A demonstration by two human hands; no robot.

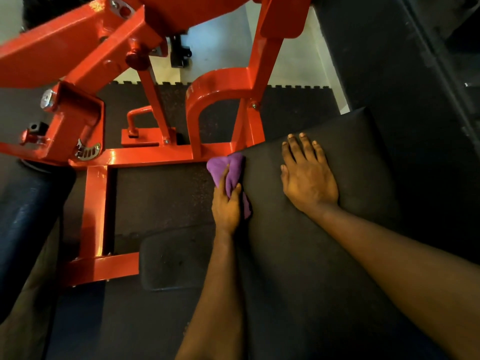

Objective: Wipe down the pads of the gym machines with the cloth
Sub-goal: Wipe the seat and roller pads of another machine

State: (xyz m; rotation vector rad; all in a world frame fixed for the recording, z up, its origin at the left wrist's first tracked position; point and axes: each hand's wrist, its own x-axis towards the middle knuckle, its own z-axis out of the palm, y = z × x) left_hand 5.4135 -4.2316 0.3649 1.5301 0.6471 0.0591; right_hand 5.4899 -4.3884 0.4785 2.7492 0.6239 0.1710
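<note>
purple cloth [228,167] sits bunched at the left edge of the black seat pad [350,157], near its far-left corner, pressed vs the pad's side. left grip [226,203] has fingers + thumb curled round the cloth, w/ part of it hanging below the palm. right grip [309,183] lies flat on top of the pad, fingers straight & slightly spread, holding nothing. red steel frame [155,154] runs just left of & beyond the pad. smaller black pad [168,261] lies lower, left of the seat pad on its near side. dark rubber floor mat [161,193] shows inside the frame, left of the pad.
</note>
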